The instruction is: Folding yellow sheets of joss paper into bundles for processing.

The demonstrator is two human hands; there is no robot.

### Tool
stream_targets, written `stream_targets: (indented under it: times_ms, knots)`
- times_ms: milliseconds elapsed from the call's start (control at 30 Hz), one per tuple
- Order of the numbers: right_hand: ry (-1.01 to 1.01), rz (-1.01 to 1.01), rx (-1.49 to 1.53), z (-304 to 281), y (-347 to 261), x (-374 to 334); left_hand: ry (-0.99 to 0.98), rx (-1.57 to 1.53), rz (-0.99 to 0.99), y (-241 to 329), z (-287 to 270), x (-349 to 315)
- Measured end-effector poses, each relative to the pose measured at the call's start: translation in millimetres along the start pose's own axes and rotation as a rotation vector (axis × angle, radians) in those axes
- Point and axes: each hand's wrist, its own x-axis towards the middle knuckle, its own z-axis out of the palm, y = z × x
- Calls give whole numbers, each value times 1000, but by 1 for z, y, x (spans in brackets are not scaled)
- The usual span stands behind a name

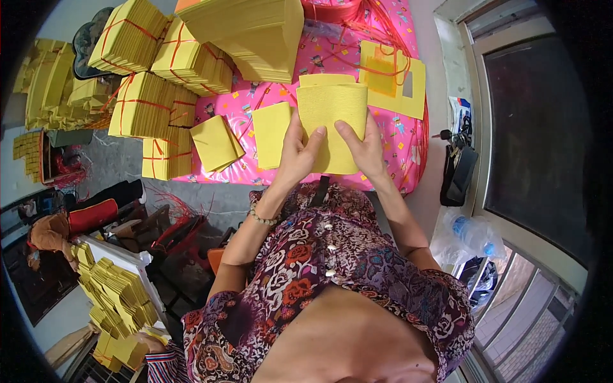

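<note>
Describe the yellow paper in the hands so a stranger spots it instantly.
Find the near edge of the pink printed tablecloth, where the left hand and right hand are. Between them is the layered yellow paper. Unlike the loose yellow pieces and red-tied stacks to its left, it is held in both hands.

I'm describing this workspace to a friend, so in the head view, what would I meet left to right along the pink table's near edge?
Red-strapped yellow bundle, loose yellow stack, flat yellow piece, left hand, held yellow sheets, right hand.
</note>
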Motion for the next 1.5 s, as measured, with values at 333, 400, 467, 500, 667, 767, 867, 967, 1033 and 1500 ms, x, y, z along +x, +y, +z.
stream_targets:
  times_ms: [333,400,467,500,667,767,867,967,1033,1500]
  knots:
    - [8,53,-37,0,6,14,0,-151,-204,-9,-7,24]
    - [-18,189,40,-1,3,19,10,-190,-283,-9,-10,31]
    - [-11,216,76,-5,16,23,12,-230,-353,-11,-10,37]
    - [-6,244,112,-7,21,25,10,-231,-352,-12,-10,41]
    - [26,385,168,-11,27,33,6,-244,-459,-27,-14,53]
    - [16,411,213,-11,26,32,25,-227,-415,-28,-12,53]
    - [15,353,204,-10,26,28,50,-172,-329,-23,-5,47]
    - [15,301,168,-7,18,22,79,-22,-158,-28,-4,36]
    - [11,288,150,-5,13,18,68,-24,-95,-30,-7,29]
    - [-11,145,150,3,12,1,116,103,1,-5,-7,3]
